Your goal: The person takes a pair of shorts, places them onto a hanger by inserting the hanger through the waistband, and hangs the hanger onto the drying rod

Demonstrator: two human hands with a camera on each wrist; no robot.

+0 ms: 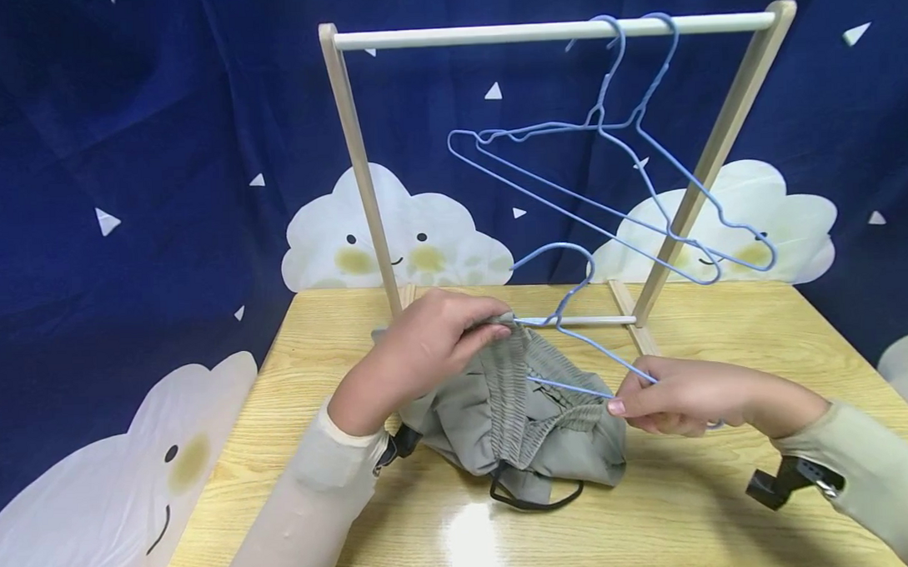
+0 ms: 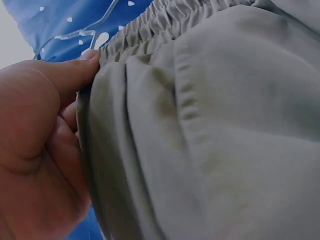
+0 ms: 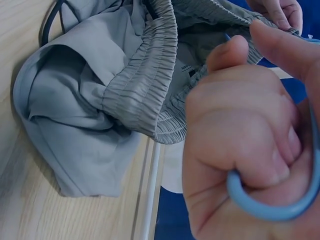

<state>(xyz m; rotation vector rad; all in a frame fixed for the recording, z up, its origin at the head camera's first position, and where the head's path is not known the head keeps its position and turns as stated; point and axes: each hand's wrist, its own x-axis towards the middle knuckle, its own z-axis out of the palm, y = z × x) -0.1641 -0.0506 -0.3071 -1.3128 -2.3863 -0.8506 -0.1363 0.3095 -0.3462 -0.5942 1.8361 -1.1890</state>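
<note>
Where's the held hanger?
Head view, right of centre, below the rail: the hanger is in the right hand, reaching partly into the grey garment.

Head view: the left end of the blue wire hanger [image 1: 572, 291] vanishes at the grey cloth garment with gathered elastic waistband [image 1: 506, 398]; inside or behind, cannot tell. Your right hand [image 1: 676, 397] covers most of the hanger's right corner. Your left hand [image 1: 444, 334] masks part of the pale wooden rack's [image 1: 490, 35] left foot. Your pale left sleeve [image 1: 297, 506] runs off the bottom edge.

Left wrist view: garment cropped at right and bottom, weave blurred; your fingertips mostly hidden behind cloth.

Right wrist view: lettering on the small interior label [image 3: 188, 70] too small to read; black cord [image 3: 50, 21] cropped, upper left.
</note>
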